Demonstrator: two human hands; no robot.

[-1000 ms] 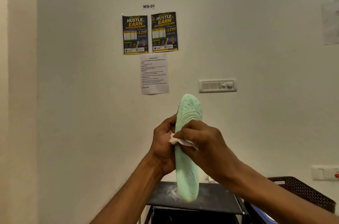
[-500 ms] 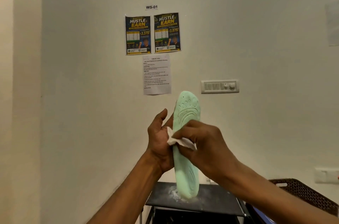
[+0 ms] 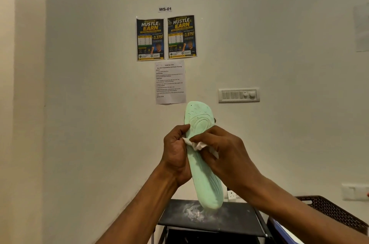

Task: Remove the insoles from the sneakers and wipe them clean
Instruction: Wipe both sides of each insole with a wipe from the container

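1. Left hand (image 3: 176,154): grips the insole (image 3: 207,187) along its left edge at mid-length, with the thumb on the near face and the fingers wrapped behind.
2. Right hand (image 3: 225,156): fingers curled, pinching a crumpled white wipe (image 3: 194,145) and pressing it against the insole's near face, directly across from the left hand.
3. Insole: pale mint green and held in the air nearly upright, with the toe end up and the heel end down, leaning slightly to the right at the bottom. The ribbed, patterned face is towards the camera.
4. Below the insole's heel: a black shelf top (image 3: 229,217) carrying a white powdery smear (image 3: 193,212) just under the heel. I cannot tell whether the heel touches the shelf.
5. Lower right of the insole: a dark perforated basket (image 3: 335,213), well apart.
6. Upper right of the insole's toe: a white switch panel (image 3: 239,95) on the wall.
7. Just above the toe, to the left: a printed sheet (image 3: 170,82). Above that are two dark posters (image 3: 150,39) (image 3: 182,36) side by side, and higher up a label (image 3: 165,9) reading "WS-01".
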